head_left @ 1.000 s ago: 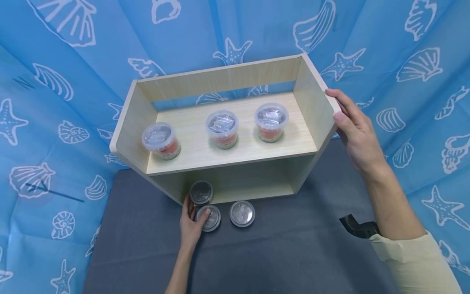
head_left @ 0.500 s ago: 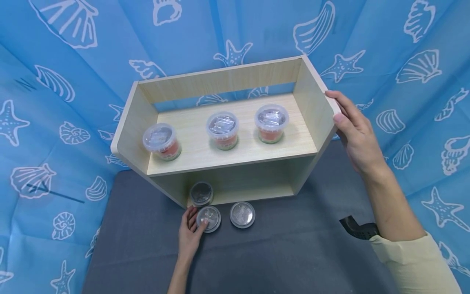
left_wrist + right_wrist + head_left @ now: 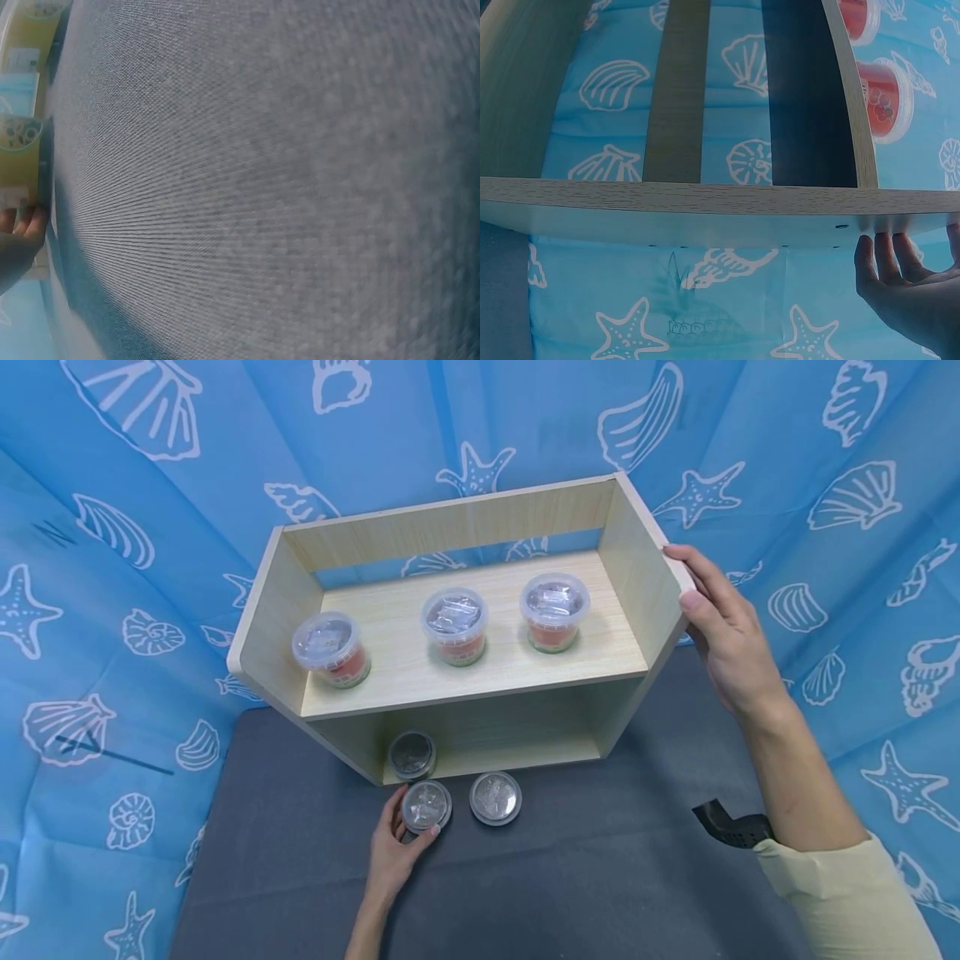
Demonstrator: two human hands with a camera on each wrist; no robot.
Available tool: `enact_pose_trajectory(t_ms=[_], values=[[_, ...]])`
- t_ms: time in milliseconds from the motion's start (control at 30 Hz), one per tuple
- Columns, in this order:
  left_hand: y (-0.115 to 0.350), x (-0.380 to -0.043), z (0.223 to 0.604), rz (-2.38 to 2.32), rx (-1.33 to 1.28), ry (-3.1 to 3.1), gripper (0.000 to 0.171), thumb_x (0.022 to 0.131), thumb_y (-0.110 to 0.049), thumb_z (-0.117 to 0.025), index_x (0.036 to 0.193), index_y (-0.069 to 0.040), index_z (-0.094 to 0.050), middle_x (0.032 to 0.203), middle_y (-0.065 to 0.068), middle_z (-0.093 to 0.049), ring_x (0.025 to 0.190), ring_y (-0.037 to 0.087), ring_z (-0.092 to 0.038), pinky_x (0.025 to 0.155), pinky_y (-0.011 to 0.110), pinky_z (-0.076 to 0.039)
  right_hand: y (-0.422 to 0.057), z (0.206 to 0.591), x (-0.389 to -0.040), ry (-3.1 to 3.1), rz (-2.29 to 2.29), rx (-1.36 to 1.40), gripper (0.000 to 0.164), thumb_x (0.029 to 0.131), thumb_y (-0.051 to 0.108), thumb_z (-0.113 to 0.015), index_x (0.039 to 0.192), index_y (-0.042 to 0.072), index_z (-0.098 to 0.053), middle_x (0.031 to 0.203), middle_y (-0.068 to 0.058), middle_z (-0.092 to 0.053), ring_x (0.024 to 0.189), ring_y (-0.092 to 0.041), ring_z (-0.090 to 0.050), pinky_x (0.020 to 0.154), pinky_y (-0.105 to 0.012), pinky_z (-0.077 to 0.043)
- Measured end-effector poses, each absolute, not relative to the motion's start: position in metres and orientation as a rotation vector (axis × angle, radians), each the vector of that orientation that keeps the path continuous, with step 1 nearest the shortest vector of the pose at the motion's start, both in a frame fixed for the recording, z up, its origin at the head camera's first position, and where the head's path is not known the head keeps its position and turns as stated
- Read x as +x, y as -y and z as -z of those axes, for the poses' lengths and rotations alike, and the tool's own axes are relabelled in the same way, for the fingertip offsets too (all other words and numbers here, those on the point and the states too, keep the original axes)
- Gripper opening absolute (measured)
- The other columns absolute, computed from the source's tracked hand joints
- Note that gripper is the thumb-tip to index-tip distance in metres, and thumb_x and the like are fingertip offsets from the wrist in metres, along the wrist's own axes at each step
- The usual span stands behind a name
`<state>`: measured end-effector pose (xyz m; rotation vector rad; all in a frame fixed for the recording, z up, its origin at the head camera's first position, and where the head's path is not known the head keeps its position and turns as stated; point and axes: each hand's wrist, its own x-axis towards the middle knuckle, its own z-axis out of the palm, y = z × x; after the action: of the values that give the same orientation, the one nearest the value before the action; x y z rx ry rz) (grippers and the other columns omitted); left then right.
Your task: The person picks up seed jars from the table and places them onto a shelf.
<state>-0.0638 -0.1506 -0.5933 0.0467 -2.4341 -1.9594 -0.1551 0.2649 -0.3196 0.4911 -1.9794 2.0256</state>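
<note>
In the head view my left hand (image 3: 392, 852) reaches round a small round lidded tub (image 3: 426, 803) on the table, thumb at its near side, fingers at its left. The left wrist view shows the fingers (image 3: 30, 223) against a tub's yellow side (image 3: 16, 169). A second lidded tub (image 3: 411, 753) is just behind, at the left front of the lower shelf. To the right lies a third tub (image 3: 495, 797), apart from the hand. My right hand (image 3: 731, 635) grips the front edge of the wooden shelf unit's right side panel (image 3: 641, 560); its fingers (image 3: 886, 259) touch the panel's outer face.
Three clear-lidded tubs with reddish contents stand on the upper board: left (image 3: 330, 647), middle (image 3: 454, 625), right (image 3: 555, 610). The unit stands on a dark grey tablecloth (image 3: 585, 860). Behind it hangs a blue shell-print curtain (image 3: 540, 418).
My left thumb has slid off the top of the tub's lid to its near side, and the hand has shifted slightly. My right hand keeps its grip on the side panel.
</note>
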Motion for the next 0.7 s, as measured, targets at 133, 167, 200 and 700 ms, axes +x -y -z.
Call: enact_pose_trajectory(t_ms=[133, 167, 200, 700], values=[[0.1499, -0.0637, 0.5942, 1.917, 0.039, 2.455, 0.086, 0.078, -0.008, -0.085, 0.150, -0.006, -0.039, 0.136, 0.019, -0.055, 0.123, 0.029, -0.055, 0.096, 0.018, -0.045, -0.2649, 0.3200, -0.1553, 1.981, -2.024, 0.487, 0.045, 0.105, 0.013, -0.045, 0.149, 0.014, -0.044, 0.151, -0.013, -0.037, 0.127, -0.030, -0.038, 0.097, -0.023, -0.038], [0.1497, -0.0637, 0.5943, 1.903, 0.033, 2.461, 0.086, 0.077, -0.009, -0.086, 0.150, -0.006, -0.040, 0.136, 0.018, -0.055, 0.123, 0.029, -0.055, 0.097, 0.020, -0.045, -0.2649, 0.3200, -0.1554, 1.981, -2.024, 0.488, 0.045, 0.105, 0.013, -0.045, 0.150, 0.014, -0.044, 0.151, -0.013, -0.037, 0.127, -0.030, -0.038, 0.097, -0.023, -0.038], [0.1494, -0.0637, 0.5940, 1.889, 0.033, 2.471, 0.087, 0.077, -0.011, -0.087, 0.150, -0.007, -0.040, 0.136, 0.017, -0.055, 0.123, 0.029, -0.055, 0.097, 0.021, -0.045, -0.2650, 0.3200, -0.1553, 1.981, -2.023, 0.489, 0.045, 0.105, 0.013, -0.045, 0.150, 0.014, -0.044, 0.151, -0.013, -0.037, 0.127, -0.030, -0.038, 0.097, -0.023, -0.038], [0.1432, -0.0629, 0.5960, 1.551, -0.027, 2.573, 0.084, 0.069, -0.019, -0.092, 0.142, -0.010, -0.052, 0.122, 0.005, -0.058, 0.112, 0.019, -0.057, 0.090, 0.027, -0.049, -0.2666, 0.3200, -0.1557, 1.955, -2.044, 0.511, 0.044, 0.105, 0.012, -0.045, 0.149, 0.013, -0.044, 0.148, -0.013, -0.041, 0.124, -0.027, -0.041, 0.096, -0.022, -0.039]])
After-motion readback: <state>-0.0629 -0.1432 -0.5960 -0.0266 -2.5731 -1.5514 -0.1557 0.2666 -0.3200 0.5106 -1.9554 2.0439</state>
